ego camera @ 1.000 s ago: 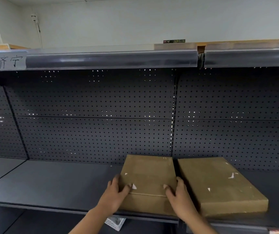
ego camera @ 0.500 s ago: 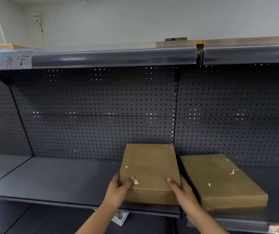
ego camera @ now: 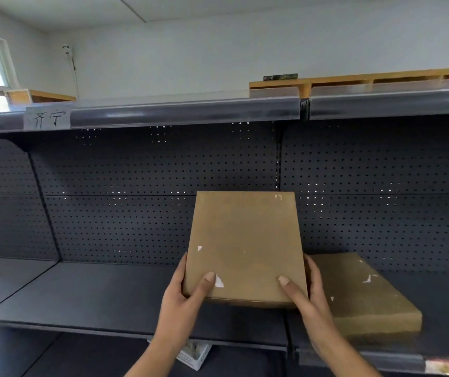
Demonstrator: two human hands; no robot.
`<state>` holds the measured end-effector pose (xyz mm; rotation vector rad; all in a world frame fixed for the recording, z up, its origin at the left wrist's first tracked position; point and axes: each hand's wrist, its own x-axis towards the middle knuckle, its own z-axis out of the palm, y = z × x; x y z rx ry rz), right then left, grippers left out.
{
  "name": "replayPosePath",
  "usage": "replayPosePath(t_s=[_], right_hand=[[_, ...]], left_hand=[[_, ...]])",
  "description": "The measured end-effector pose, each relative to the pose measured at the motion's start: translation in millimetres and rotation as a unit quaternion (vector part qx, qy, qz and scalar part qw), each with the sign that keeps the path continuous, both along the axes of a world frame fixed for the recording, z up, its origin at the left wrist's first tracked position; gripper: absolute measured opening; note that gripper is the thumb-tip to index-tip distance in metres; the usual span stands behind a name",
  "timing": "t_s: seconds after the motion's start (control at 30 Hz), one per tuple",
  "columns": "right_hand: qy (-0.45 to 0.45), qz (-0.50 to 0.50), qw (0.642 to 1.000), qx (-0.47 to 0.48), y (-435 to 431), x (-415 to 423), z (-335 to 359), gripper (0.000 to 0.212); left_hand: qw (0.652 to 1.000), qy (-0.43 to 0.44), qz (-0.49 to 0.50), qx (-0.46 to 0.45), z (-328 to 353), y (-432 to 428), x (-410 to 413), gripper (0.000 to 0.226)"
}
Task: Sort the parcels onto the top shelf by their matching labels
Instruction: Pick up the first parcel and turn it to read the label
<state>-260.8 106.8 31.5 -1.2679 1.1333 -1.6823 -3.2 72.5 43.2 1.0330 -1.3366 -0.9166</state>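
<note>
Brown cardboard fills the middle of my view: the parcel (ego camera: 245,246) that lay flat on the lower shelf (ego camera: 82,295) a second ago is now lifted clear and tilted up. My left hand (ego camera: 182,300) grips the parcel's lower left corner, thumb on top; my right hand (ego camera: 307,292) clamps its lower right. Right of the parcel, a second parcel (ego camera: 362,295) stays flat on that shelf. The top shelf (ego camera: 185,111) is above.

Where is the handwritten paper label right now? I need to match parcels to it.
In the head view, the handwritten paper label sits at upper left on the top shelf's front rail, well up and left of the held parcel.
</note>
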Motion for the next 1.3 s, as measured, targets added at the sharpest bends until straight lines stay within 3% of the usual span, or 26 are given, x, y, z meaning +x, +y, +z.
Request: replayPosePath(t_s=[0.3, 0.4, 0.5, 0.63, 0.73, 0.83, 0.87, 0.93, 1.03, 1.3], right_hand=[[0.007, -0.045, 0.999, -0.025, 19, -8, 8, 0.080], [0.035, -0.086, 0.995, -0.041, 23, -2, 10, 0.087], [0.101, -0.147, 0.982, -0.059, 26, 7, 16, 0.090], [0.177, -0.191, 0.962, -0.080, 31, 15, 25, 0.097], [0.262, -0.213, 0.933, -0.126, 43, 30, 37, 0.094], [0.306, -0.173, 0.925, -0.141, 52, 43, 40, 0.089], [0.333, -0.156, 0.916, -0.160, 53, 43, 38, 0.088], [0.361, -0.103, 0.910, -0.177, 53, 32, 29, 0.105], [0.305, -0.056, 0.934, -0.174, 48, 16, 27, 0.094], [0.337, -0.038, 0.935, -0.103, 29, 26, 9, 0.108]], left_hand=[[0.998, -0.067, 0.005, -0.003, -2, 14, -19, 0.093], [0.984, -0.153, 0.064, -0.067, -6, 25, -37, 0.080], [0.977, -0.176, 0.055, -0.110, -3, 39, -60, 0.059], [0.986, -0.132, -0.018, -0.099, 29, 70, -91, 0.056], [0.989, -0.119, -0.059, -0.073, 54, 85, -110, 0.088], [0.995, -0.039, -0.068, -0.060, 62, 75, -115, 0.107], [0.996, -0.010, -0.062, -0.062, 62, 69, -111, 0.106], [0.997, 0.026, -0.042, -0.060, 57, 58, -101, 0.096], [0.995, 0.064, -0.063, -0.037, 48, 47, -91, 0.075], [0.996, 0.034, -0.060, -0.058, 37, 49, -91, 0.060]])
